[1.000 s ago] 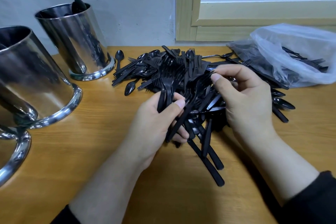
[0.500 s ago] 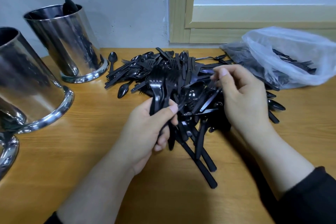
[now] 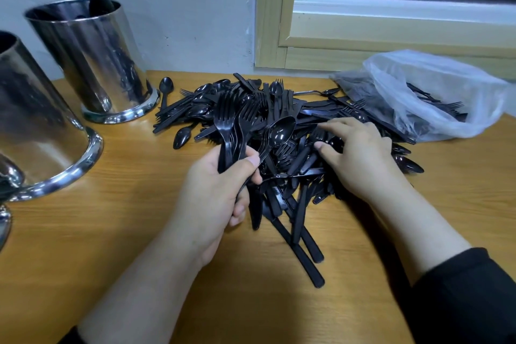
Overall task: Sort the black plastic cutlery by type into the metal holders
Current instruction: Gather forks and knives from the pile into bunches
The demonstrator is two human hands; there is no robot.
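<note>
Cutlery [image 3: 282, 109] in black plastic lies heaped on the wooden table [image 3: 111, 232], just beyond and under both sets of fingers. The left hand [image 3: 220, 190] has its fingers and thumb curled round a bunch of forks [image 3: 233, 120], tines up, rising straight above the thumb; a stack of spoons [image 3: 277, 131] sticks out just right of that thumb, though whether the same grip holds them I cannot tell. The right hand [image 3: 360, 156] rests palm down on the heap, fingers stretched out nearly straight and pointing left, fingertips touching pieces near the spoon bowls; it grasps nothing that shows. Several knife handles [image 3: 301, 237] fan out toward the viewer, below and between the 2 hands. Left of the left hand's fingers stand 2 shiny metal holders: the far holder [image 3: 92, 61], with dark pieces poking above its rim, and the near holder [image 3: 36, 126], cut off by the frame edge. Beyond the right hand's fingers, to the right, a clear plastic bag [image 3: 430, 92] holds more black pieces.
</note>
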